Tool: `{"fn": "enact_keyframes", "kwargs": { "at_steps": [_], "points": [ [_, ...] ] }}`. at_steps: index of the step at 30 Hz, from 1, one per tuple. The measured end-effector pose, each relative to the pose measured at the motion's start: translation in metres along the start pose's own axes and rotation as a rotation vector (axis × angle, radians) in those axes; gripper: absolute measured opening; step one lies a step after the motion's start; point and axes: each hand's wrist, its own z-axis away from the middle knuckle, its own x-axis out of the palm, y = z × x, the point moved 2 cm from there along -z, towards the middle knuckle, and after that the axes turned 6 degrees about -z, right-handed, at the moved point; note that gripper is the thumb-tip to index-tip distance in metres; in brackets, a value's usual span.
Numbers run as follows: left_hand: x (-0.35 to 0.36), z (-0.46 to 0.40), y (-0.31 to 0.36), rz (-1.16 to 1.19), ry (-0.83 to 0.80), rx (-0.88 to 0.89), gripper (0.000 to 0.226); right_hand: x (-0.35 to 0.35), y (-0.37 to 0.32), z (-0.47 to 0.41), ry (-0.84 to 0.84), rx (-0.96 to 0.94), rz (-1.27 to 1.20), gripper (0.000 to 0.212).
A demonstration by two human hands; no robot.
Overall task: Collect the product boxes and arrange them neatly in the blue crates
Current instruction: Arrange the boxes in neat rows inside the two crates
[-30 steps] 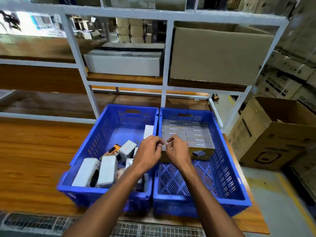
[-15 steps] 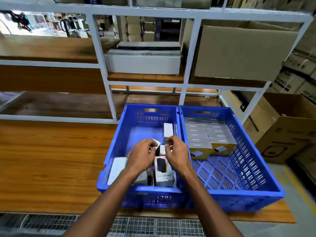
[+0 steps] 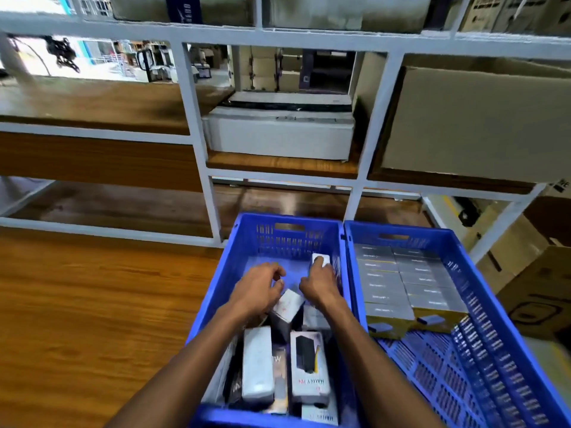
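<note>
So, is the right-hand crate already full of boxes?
No, the packed boxes fill only the far part of the right crate; its near floor is bare.

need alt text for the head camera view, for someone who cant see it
A person reaches both hands into the left blue crate of jumbled product boxes: the right hand grips a white box, the left hand hovers over a tilted box. The right blue crate holds neat rows of boxes.

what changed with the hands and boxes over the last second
Both hands moved from the right crate's stacked rows into the left crate. The right hand now grips an upright white box; the left hand reaches for a tilted one. The stacked rows stayed put.
</note>
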Motion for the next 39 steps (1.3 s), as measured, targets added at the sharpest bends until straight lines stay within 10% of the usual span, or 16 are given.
{"fn": "enact_keyframes", "kwargs": {
  "at_steps": [23, 31, 39],
  "points": [
    [0.035, -0.037, -0.042, 0.109, -0.030, -0.034, 0.020, 0.045, -0.004, -0.075, 0.147, 0.103, 0.256, 0.089],
    [0.025, -0.045, -0.042, 0.292, 0.104, -0.069, 0.020, 0.020, -0.019, -0.068, 0.134, 0.190, -0.295, 0.080],
    [0.009, -0.076, -0.032, 0.672, 0.104, -0.250, 0.058, -0.003, -0.032, -0.057, -0.141, 0.300, -1.375, 0.059]
  ]
}}
